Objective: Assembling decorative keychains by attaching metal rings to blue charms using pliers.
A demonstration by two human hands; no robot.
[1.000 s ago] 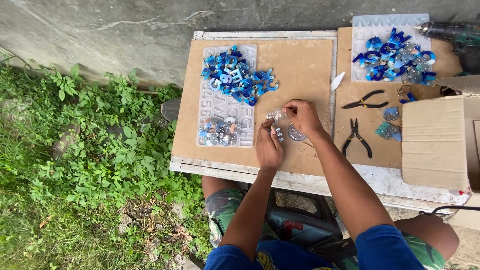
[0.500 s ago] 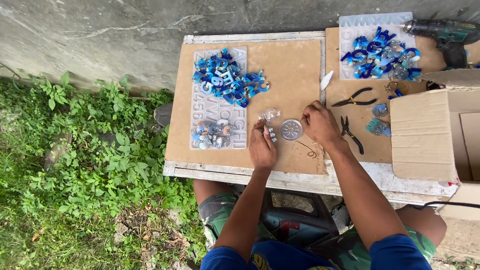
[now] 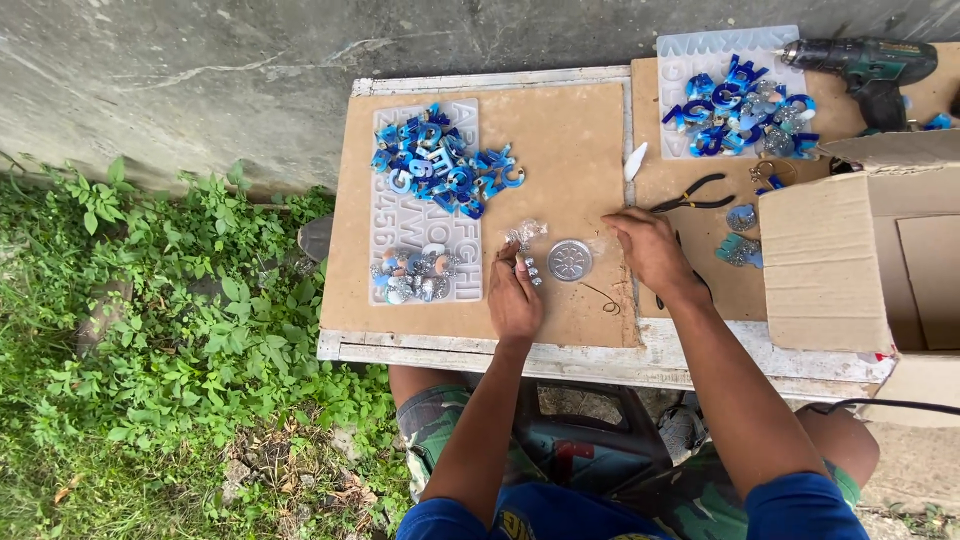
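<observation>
My left hand (image 3: 515, 296) rests on the brown board (image 3: 560, 140), its fingertips pinched on a small silvery piece (image 3: 527, 266). Just beyond it lies a crumpled clear bag (image 3: 524, 233). A round silver disc (image 3: 570, 260) lies on the board between my hands. My right hand (image 3: 650, 250) lies flat to the right of the disc with fingers spread and nothing in it. Black pliers (image 3: 690, 200) lie just beyond it. A second pair is partly hidden under my right wrist.
A clear letter mould (image 3: 400, 215) on the left carries a heap of blue letters (image 3: 440, 165) and some pale ones (image 3: 415, 275). A second mould (image 3: 700, 50) with blue letters and a cordless drill (image 3: 865, 65) lie at the back right. An open cardboard box (image 3: 850, 260) stands right. Grass lies left.
My hands were together over the bag and disc. My right hand has moved right, away from the left, towards the pliers. The disc now lies alone on the board.
</observation>
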